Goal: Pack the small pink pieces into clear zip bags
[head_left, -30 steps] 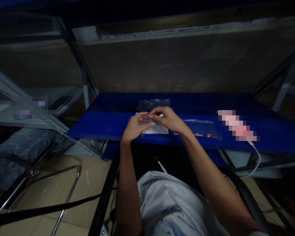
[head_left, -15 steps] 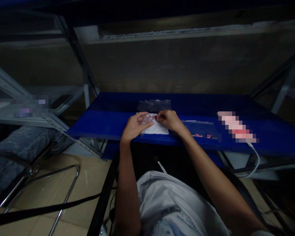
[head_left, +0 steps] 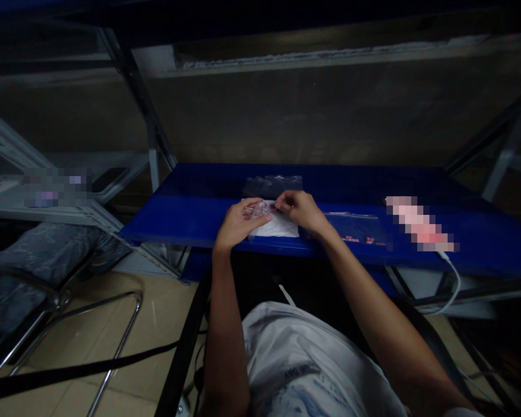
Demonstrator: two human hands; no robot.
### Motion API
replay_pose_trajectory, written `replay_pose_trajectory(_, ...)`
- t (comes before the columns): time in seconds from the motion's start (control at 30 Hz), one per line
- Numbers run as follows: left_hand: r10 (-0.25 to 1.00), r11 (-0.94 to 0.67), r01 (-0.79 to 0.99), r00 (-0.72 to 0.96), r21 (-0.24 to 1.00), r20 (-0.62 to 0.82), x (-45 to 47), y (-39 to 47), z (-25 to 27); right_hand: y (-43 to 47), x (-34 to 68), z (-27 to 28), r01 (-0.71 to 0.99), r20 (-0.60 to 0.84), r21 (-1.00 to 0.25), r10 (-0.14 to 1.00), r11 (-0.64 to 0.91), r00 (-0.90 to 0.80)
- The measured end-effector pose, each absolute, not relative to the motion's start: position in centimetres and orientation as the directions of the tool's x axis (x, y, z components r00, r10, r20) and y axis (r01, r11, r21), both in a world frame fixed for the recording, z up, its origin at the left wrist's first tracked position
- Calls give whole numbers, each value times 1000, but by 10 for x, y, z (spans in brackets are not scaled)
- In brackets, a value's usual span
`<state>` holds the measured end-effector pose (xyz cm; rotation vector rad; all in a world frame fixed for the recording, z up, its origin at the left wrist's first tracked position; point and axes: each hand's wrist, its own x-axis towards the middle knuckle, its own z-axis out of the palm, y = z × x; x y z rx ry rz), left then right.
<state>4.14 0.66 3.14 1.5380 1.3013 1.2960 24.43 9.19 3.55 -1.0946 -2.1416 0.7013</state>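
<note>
My left hand [head_left: 239,223] curls its thumb and fingers round a small clear plastic bag [head_left: 261,211] with pinkish bits in it. That bag lies over a white sheet [head_left: 282,226] on the blue shelf. Just right of it, my right hand [head_left: 299,207] has its thumb and fingertips pinched together above the sheet; whatever they hold is too small and dark to make out. Beside my right wrist lies a flat clear zip bag [head_left: 358,223] with small pink pieces [head_left: 351,238] near its lower edge. Another clear bag [head_left: 271,185] lies flat behind my hands.
A blurred pinkish phone-like object [head_left: 417,223] with a white cable [head_left: 457,284] lies on the blue shelf [head_left: 200,197] at right. Metal posts [head_left: 154,156] stand at the left. On the neighbouring grey shelf is a dark phone [head_left: 109,180]; a person's jeans-clad leg [head_left: 21,272] is below.
My right hand has lifted slightly up and away from the small bag, its fingers still pinched. My left hand stays in place on the bag.
</note>
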Motion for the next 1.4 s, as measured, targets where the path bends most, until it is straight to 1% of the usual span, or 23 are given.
replay_pose_trajectory(0.07,971,-230,230,-8,946,238,42,6,32,87,243,45,381,316,-767,820,517,-477)
replay_pose_trajectory(0.13,971,-233,216,3,948,238,43,6,32,80,240,54,285,343,-797,788,533,-511)
replay_pose_trajectory(0.2,972,-233,202,8,951,236,45,7,33,74,235,63,245,344,-804,760,542,-552)
replay_pose_trajectory(0.27,972,-233,190,19,954,234,46,7,32,70,231,69,244,333,-794,734,557,-592)
replay_pose_trajectory(0.37,970,-241,187,28,952,240,47,7,32,73,231,71,253,343,-776,723,578,-600)
replay_pose_trajectory(0.47,970,-240,205,15,949,242,46,6,33,84,238,63,288,351,-790,784,541,-511)
replay_pose_trajectory(0.53,972,-231,216,7,949,235,45,5,34,94,245,53,369,335,-774,828,514,-450)
replay_pose_trajectory(0.63,975,-215,223,-14,951,224,44,5,35,105,249,37,516,282,-689,845,508,-455)
replay_pose_trajectory(0.7,976,-208,219,-19,953,217,44,5,35,108,248,28,573,264,-625,834,530,-484)
replay_pose_trajectory(0.87,978,-199,218,-17,955,208,45,6,34,111,242,17,629,278,-490,792,604,-544)
replay_pose_trajectory(0.97,978,-199,220,-17,955,207,45,6,35,112,242,18,660,258,-452,796,600,-547)
replay_pose_trajectory(1.27,979,-194,211,-17,958,202,47,5,36,110,240,21,676,219,-439,800,592,-558)
replay_pose_trajectory(1.33,982,-184,206,-13,961,190,47,6,36,109,241,24,660,222,-469,802,587,-555)
replay_pose_trajectory(1.4,983,-179,207,-12,962,185,47,6,36,108,244,29,622,232,-543,813,564,-535)
